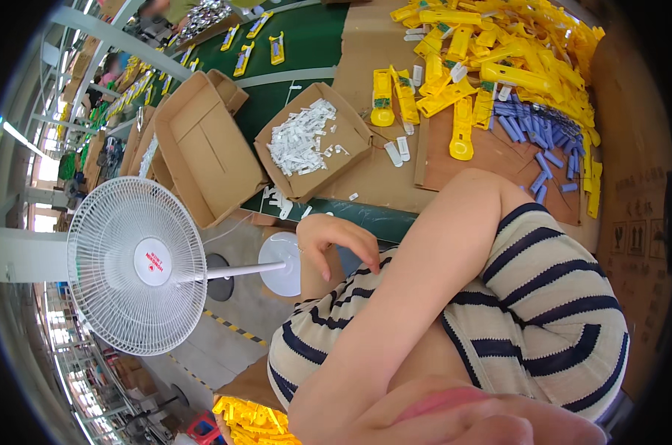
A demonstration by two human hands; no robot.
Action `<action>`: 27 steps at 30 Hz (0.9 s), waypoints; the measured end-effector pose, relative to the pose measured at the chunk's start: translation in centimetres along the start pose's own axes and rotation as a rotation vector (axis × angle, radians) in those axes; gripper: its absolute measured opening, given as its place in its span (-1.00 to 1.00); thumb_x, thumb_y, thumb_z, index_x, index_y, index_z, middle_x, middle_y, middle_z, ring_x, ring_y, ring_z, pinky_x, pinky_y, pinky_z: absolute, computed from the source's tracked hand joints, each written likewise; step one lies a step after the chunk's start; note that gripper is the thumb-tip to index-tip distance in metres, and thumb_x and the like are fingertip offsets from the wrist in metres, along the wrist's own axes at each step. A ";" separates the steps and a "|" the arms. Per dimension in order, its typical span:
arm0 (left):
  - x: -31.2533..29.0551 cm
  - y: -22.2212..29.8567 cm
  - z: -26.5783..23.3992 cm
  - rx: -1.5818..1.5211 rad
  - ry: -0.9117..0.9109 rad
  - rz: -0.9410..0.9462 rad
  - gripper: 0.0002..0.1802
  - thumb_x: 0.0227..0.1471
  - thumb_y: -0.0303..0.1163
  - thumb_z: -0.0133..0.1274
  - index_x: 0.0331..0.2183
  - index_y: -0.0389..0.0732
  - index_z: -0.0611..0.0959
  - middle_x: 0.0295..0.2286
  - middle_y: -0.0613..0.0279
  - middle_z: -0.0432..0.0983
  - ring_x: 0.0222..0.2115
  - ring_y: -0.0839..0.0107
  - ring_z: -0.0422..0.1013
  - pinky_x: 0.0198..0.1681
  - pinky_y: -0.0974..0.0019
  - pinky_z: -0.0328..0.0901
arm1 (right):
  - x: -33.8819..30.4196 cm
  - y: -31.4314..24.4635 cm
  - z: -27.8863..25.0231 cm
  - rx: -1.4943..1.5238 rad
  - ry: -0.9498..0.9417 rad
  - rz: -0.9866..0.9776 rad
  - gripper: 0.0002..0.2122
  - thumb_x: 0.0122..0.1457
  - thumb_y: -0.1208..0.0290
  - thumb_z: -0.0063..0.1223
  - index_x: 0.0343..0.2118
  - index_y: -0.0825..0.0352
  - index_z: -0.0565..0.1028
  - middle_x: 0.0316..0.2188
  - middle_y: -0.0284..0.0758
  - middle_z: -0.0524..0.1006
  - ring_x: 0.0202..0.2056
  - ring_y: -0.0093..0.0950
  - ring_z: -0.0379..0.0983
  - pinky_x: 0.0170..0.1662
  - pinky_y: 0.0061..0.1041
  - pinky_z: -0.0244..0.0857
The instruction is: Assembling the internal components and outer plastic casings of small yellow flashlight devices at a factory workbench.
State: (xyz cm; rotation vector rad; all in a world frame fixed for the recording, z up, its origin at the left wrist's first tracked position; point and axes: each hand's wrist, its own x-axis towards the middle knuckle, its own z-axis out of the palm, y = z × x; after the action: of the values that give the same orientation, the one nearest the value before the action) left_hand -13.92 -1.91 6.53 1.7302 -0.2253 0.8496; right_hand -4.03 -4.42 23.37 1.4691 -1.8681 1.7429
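Note:
My left hand [339, 241] hangs loose in front of my striped shirt, below the table's edge, with fingers apart and slightly bent and nothing in them. My bare right forearm [402, 304] crosses the picture, its elbow bent near the table edge; it runs down toward the lower rim, where the right hand is out of sight. Closest to the left hand on the table is a shallow cardboard box [354, 137] with small white plastic pieces [299, 141]. Beyond the right elbow lie yellow plastic casings [462, 133], a few with green circuit boards, and blue-purple cylinders [547, 126] with thin wires.
A large pile of yellow casings [514, 59] fills the far right. A tall cardboard wall [636, 222] borders it. At left stand an open carton [210, 148] and a white fan [150, 267]. Yellow assemblies [276, 48] lie on a green belt [313, 44]. Yellow parts [254, 423] fill a lower box.

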 end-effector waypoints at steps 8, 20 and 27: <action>-1.0 -0.6 -0.3 -0.095 0.089 0.037 -0.27 -0.09 -0.28 0.19 0.07 -0.35 0.28 -0.15 -0.25 0.35 -0.17 -0.05 0.34 -0.12 -0.02 0.17 | -1.4 -0.5 0.2 0.013 0.111 0.093 -0.76 0.07 0.48 -0.04 -0.19 0.43 0.43 -0.24 -0.12 0.45 -0.18 -0.19 0.39 -0.14 -0.31 0.29; 4.0 -2.7 -8.7 0.718 1.244 -0.812 -0.60 -0.04 -0.40 0.05 -0.11 -0.31 0.49 -0.31 0.15 0.51 -0.34 0.40 0.44 -0.29 0.36 0.33 | -4.7 -2.5 0.3 0.053 0.305 0.213 -0.75 0.06 0.47 -0.03 -0.18 0.42 0.43 -0.25 -0.13 0.46 -0.19 -0.19 0.40 -0.15 -0.32 0.30; 2.2 -7.6 -22.8 1.176 0.827 -1.655 -0.57 -0.17 -0.15 0.12 -0.34 -0.33 0.62 -0.38 -0.09 0.54 -0.34 0.06 0.48 -0.29 0.23 0.37 | -8.2 -5.3 -2.4 -0.127 0.503 0.553 -0.74 0.07 0.45 0.01 -0.15 0.38 0.44 -0.26 -0.18 0.49 -0.25 -0.26 0.46 -0.19 -0.40 0.34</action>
State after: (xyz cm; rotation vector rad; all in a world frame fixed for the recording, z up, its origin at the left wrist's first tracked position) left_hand -17.81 21.85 4.49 1.5495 2.2923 0.2213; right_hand 2.82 2.78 21.70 0.4101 -2.1448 1.9199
